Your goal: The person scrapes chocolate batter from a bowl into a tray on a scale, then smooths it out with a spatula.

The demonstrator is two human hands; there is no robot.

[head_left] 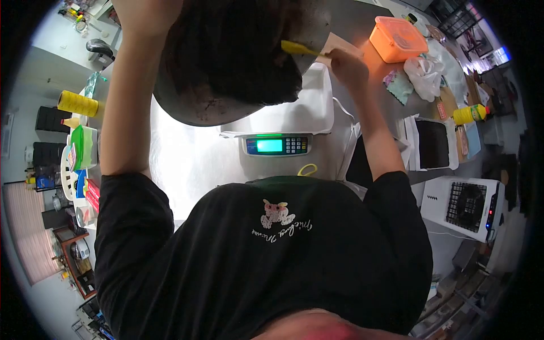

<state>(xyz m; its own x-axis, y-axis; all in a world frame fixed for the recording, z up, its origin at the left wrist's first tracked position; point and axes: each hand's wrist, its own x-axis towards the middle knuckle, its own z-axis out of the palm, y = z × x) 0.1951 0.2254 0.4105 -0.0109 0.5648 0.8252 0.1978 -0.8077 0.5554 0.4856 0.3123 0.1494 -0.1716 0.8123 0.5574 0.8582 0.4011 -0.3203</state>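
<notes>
A large metal bowl (315,20) is tilted over the work table, with a thick dark brown mixture (238,56) inside reaching down to its lower edge. My left hand (148,14), partly cut off by the top of the view, grips the bowl at its left side; its fingertips are hidden. In my right hand (348,69) is a yellow spatula (296,48), its blade at the mixture. Below the bowl, a tray lined with white paper (317,99) sits by a digital scale (276,145) with a lit green display; the bowl covers part of the tray.
To the right stand an orange lidded tub (396,42), a plastic bag (425,76) and a paper-lined tray of dark mixture (432,144). Yellow scissor-like handles (307,169) lie before the scale. On the left are a yellow roll (77,103) and a green container (84,147).
</notes>
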